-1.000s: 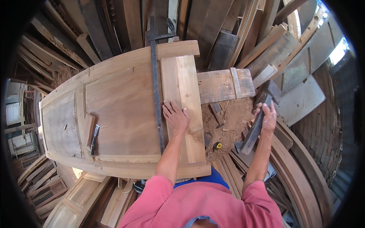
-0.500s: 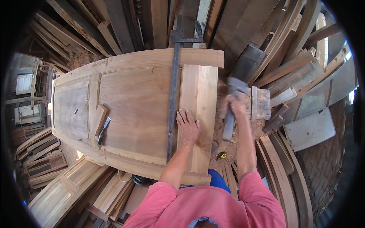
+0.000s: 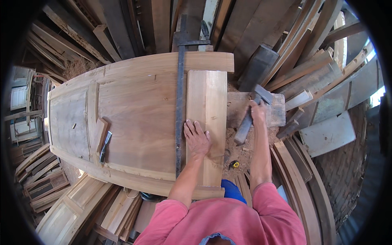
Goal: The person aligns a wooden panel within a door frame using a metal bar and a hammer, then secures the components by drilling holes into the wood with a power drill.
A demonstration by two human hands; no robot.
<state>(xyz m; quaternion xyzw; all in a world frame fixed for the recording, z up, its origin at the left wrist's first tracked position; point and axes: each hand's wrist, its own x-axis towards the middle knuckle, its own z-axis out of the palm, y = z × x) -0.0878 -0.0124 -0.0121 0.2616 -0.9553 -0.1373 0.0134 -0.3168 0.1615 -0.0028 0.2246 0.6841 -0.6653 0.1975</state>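
Observation:
My left hand (image 3: 198,141) lies flat with fingers spread on the wide end rail (image 3: 207,118) of a wooden panelled door (image 3: 134,122). Its fingertips are close to the long dark bar of a clamp (image 3: 180,110), which spans the door. Past the door's right end, my right hand (image 3: 258,112) is closed round a hammer (image 3: 246,127). The grey head points up and right; the other end slants down toward me. On the door's left part, a chisel (image 3: 105,146) leans by a small wood block (image 3: 101,132).
A rough wooden block (image 3: 277,110) stands under my right hand. A yellow and black tape measure (image 3: 233,164) rests among wood shavings. Stacked boards (image 3: 261,24) crowd the far side, with a pale sheet (image 3: 328,134) at right and another panelled door (image 3: 73,200) at near left.
The hammer has turned in my right hand, its head swinging right and its lower end going left and up. The whole view has shifted slightly; my left hand remains on the rail.

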